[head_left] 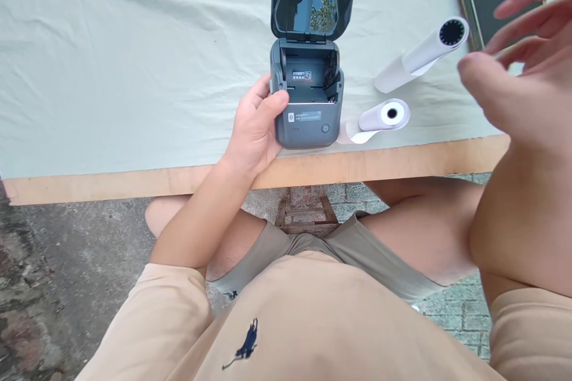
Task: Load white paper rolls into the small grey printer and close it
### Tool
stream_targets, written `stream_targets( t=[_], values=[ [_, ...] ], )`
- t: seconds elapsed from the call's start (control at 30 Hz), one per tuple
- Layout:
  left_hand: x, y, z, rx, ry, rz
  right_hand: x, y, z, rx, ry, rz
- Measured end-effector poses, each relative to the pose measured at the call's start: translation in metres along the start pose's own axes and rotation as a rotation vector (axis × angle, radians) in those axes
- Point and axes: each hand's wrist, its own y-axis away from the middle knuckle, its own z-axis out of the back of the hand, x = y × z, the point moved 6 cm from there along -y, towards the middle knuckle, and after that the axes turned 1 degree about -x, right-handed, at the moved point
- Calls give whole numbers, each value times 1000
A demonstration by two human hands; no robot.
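Observation:
A dark grey label printer (307,125) sits near the table's front edge with its lid (313,18) swung up, and its roll compartment shows no roll inside. My left hand (257,125) wraps round the printer's left side, the thumb resting on its front rim. Up at the right, my right hand (527,65) is raised with fingers apart and nothing in them. Between the printer and that hand lie two paper rolls: a larger white roll (420,59) with a black core, and a smaller white roll (384,115) with its paper end partly unwound towards the printer.
A pale green cloth (134,71) covers the table, whose bare wooden front edge (379,161) runs across in front of me. At the far right is a dark panel with a metal frame (496,0). My legs and a wooden stool (308,226) are below the edge.

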Motion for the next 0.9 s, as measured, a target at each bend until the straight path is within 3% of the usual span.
stream_targets(
  t=[0.2, 0.3, 0.4, 0.43, 0.53, 0.6, 0.73, 0.9],
  values=[
    [-1, 0, -1, 3, 3, -13, -1, -18, -28, 192, 68, -83],
    [-1, 0, -2, 3, 25, -12, 18, -23, -24, 99, -113, 8],
    [2, -1, -1, -3, 25, -2, 47, -22, -7, 15, -460, 144],
    [2, -1, 0, -4, 32, 1, 60, -20, -4, 62, -573, 186],
    [4, -1, -1, 9, 71, 19, 109, -7, -11, 430, -734, 341],
    [4, 0, -2, 8, 78, 13, 131, -4, -21, 530, -545, 381],
    [2, 2, -2, -43, 54, 8, 148, -19, -39, 419, -46, 301],
    [3, 0, -2, 3, 110, 8, 151, -29, -54, 415, 86, 286]
  ],
)
